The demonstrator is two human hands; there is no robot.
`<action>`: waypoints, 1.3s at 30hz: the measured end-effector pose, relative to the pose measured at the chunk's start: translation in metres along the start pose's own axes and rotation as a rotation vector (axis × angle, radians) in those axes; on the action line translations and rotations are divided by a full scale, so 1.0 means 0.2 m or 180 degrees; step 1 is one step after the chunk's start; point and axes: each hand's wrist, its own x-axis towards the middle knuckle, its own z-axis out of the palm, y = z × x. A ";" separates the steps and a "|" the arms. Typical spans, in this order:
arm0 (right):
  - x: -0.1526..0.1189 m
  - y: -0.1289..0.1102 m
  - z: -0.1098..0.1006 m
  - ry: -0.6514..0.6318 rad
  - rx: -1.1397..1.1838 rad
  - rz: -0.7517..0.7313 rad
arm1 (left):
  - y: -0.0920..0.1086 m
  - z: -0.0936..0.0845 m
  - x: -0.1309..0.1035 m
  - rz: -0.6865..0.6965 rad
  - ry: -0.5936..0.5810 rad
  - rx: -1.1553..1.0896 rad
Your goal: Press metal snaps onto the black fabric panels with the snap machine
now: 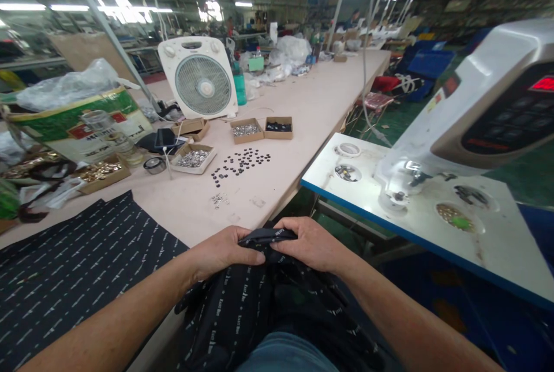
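– Since you've got the view, what's biggest?
– Tabletop [303,106], tan, runs fr. near L to far ctr. White board [424,225] w/ blue edge sits just beside it on the R. White machine [471,106] leans over that, red display lit.
– Next size down?
– Loose dark cloth [86,262] w/ rows of white print, spread at near L of tabletop. Then the dark garment [242,303], same sort of print, bunched over the person's lap, btwn the arms.
– Who's got it?
– Both hands, coming up. First, green/white carton [56,135] far L, clear plastic on top; white fan [203,81] stands upright nr ctr.
– And the hands?
– L hand [225,251] & R hand [307,242] close tog., each clamped on the garment's folded top edge, thumbs nearest the body, narrow gap btwn.
– Smaller stuff?
– Box of gold-coloured pcs [104,179] by the carton; box of silver pcs [203,169] to its R. Past those, another silver box [247,138] touching a box of black pcs [279,134]. Tape roll [154,165] nr the phone.
– Tiniest?
– Black discs [253,165] scattered on the tabletop; silver bits [219,200] in a loose patch, nearer the hands.
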 end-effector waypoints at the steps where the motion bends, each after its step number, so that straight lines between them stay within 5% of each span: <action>1: 0.00 0.00 0.00 0.0013 0.0045 0.0008 | -0.01 0.00 0.00 -0.0045 0.0011 -0.0022; 16: 0.16 0.02 0.01 -0.0256 0.0598 0.0492 | -0.12 -0.04 0.06 -0.0234 0.0030 -0.0987; 24: 0.28 -0.04 -0.17 -0.1028 0.0301 0.0153 | -0.18 -0.01 0.13 0.0319 0.0210 -0.0544; 27: 0.44 -0.07 -0.15 -0.0567 0.0288 0.0067 | -0.23 0.01 0.15 0.0407 0.0033 -0.0215; 31: 0.77 -0.05 -0.04 0.0376 -0.0819 -0.0052 | -0.32 0.01 0.21 0.0472 -0.0050 0.0090; 39: 1.25 0.05 0.04 0.0707 -0.2255 -0.0102 | -0.45 -0.05 0.43 0.0565 -0.0412 0.0711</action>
